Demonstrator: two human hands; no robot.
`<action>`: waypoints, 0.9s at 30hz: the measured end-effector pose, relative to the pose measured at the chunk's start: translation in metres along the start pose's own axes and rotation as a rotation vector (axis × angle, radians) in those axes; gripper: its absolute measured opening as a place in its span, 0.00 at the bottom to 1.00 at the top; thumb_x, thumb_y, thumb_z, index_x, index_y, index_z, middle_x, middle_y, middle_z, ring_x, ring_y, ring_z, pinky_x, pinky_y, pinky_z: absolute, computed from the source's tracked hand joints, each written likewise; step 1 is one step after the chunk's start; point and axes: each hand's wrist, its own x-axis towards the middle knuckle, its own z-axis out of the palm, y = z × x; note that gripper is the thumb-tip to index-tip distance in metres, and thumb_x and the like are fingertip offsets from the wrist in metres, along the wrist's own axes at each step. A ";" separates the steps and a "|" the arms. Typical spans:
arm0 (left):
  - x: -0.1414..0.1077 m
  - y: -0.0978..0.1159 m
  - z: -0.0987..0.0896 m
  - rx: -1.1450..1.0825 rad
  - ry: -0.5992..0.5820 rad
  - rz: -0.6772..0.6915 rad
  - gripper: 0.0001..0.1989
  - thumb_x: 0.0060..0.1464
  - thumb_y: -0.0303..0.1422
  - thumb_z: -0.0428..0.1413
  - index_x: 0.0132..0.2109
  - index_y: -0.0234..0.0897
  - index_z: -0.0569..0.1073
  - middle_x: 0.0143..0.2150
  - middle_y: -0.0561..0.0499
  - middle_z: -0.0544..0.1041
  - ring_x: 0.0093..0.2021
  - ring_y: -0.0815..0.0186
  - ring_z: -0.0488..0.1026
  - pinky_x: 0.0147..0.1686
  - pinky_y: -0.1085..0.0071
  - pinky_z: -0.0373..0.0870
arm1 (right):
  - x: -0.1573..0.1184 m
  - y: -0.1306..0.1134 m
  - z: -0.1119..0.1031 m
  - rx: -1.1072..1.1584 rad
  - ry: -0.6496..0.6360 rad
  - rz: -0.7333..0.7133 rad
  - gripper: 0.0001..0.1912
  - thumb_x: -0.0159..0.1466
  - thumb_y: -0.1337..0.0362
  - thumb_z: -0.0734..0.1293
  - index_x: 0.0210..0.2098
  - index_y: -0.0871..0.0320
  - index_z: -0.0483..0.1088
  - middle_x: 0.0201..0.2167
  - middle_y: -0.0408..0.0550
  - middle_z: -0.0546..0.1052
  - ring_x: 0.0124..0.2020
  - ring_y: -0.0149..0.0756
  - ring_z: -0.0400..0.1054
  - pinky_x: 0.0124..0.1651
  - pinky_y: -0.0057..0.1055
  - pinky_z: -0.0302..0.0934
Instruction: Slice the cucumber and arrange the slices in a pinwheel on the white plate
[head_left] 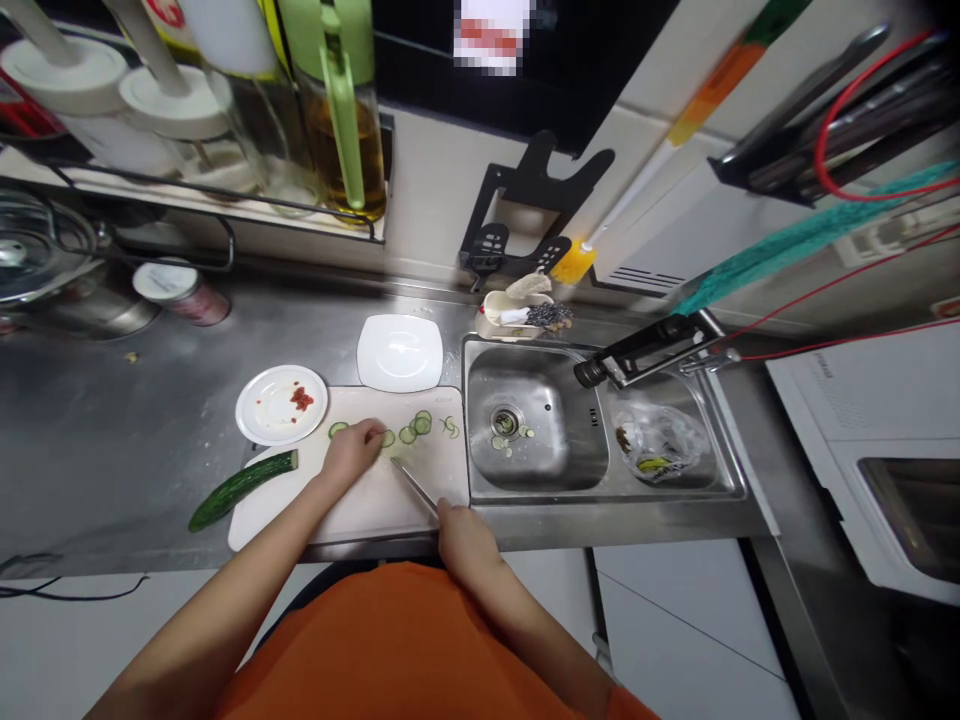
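Note:
My right hand [466, 538] is closed around the handle of a knife [414, 484], whose blade points up and left over the white cutting board [352, 505]. My left hand [354, 452] is over the board with its fingers pinched together, at the edge of a thin cucumber slice [388, 439]. More cucumber slices [421, 422] lie to the right of these fingers, with thin slivers [450, 427] beyond. Left of my left hand, another slice [338, 429] is partly covered. A long piece of cucumber [244, 490], cut at one end, rests across the board's left edge.
A white plate with red bits [276, 427] overlaps the board's upper left corner. Behind the board stands a white square dish [400, 372]. To the right is a steel sink [577, 440] with slices near its drain, then a plastic bag [660, 440]. A jar [187, 292] stands back left.

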 end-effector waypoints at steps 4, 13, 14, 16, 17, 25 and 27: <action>-0.009 -0.012 -0.005 0.058 0.076 0.003 0.12 0.54 0.35 0.49 0.40 0.40 0.76 0.34 0.50 0.78 0.36 0.63 0.73 0.38 0.70 0.66 | 0.000 -0.003 -0.004 0.008 0.003 0.000 0.19 0.61 0.79 0.55 0.47 0.60 0.65 0.37 0.57 0.77 0.43 0.44 0.73 0.38 0.31 0.64; -0.025 -0.031 0.011 0.060 0.143 0.104 0.17 0.55 0.37 0.51 0.49 0.37 0.75 0.44 0.44 0.76 0.44 0.60 0.72 0.48 0.67 0.68 | 0.007 -0.026 -0.012 -0.024 0.093 -0.036 0.22 0.63 0.79 0.53 0.54 0.62 0.61 0.37 0.58 0.77 0.44 0.44 0.73 0.40 0.32 0.65; -0.025 -0.031 0.012 0.057 0.148 0.102 0.16 0.55 0.36 0.51 0.48 0.38 0.75 0.43 0.45 0.75 0.44 0.60 0.72 0.48 0.67 0.68 | 0.008 -0.029 -0.013 -0.034 0.100 -0.046 0.21 0.63 0.79 0.52 0.54 0.62 0.61 0.38 0.58 0.77 0.44 0.44 0.73 0.41 0.32 0.65; -0.025 -0.032 0.013 0.051 0.154 0.099 0.15 0.56 0.36 0.51 0.48 0.38 0.75 0.43 0.45 0.76 0.43 0.60 0.72 0.48 0.67 0.68 | 0.011 -0.036 -0.014 -0.047 0.108 -0.056 0.20 0.65 0.78 0.52 0.54 0.62 0.60 0.38 0.58 0.76 0.45 0.43 0.72 0.41 0.31 0.65; -0.025 -0.032 0.014 0.049 0.157 0.098 0.15 0.56 0.35 0.51 0.47 0.38 0.75 0.43 0.45 0.76 0.44 0.60 0.72 0.48 0.67 0.68 | 0.012 -0.039 -0.015 -0.048 0.108 -0.058 0.20 0.65 0.78 0.52 0.54 0.62 0.60 0.39 0.58 0.76 0.45 0.42 0.72 0.41 0.31 0.65; -0.023 -0.032 0.016 0.039 0.185 0.118 0.15 0.57 0.37 0.50 0.46 0.37 0.75 0.42 0.45 0.75 0.43 0.61 0.72 0.48 0.68 0.68 | 0.016 -0.046 -0.016 -0.051 0.131 -0.045 0.17 0.66 0.76 0.51 0.52 0.61 0.61 0.39 0.58 0.76 0.44 0.40 0.73 0.40 0.29 0.65; -0.023 -0.032 0.016 0.043 0.185 0.123 0.15 0.57 0.37 0.50 0.46 0.37 0.75 0.41 0.45 0.75 0.43 0.61 0.72 0.47 0.68 0.68 | 0.017 -0.046 -0.015 -0.042 0.132 -0.045 0.17 0.66 0.76 0.51 0.52 0.61 0.61 0.38 0.58 0.77 0.44 0.40 0.73 0.41 0.29 0.65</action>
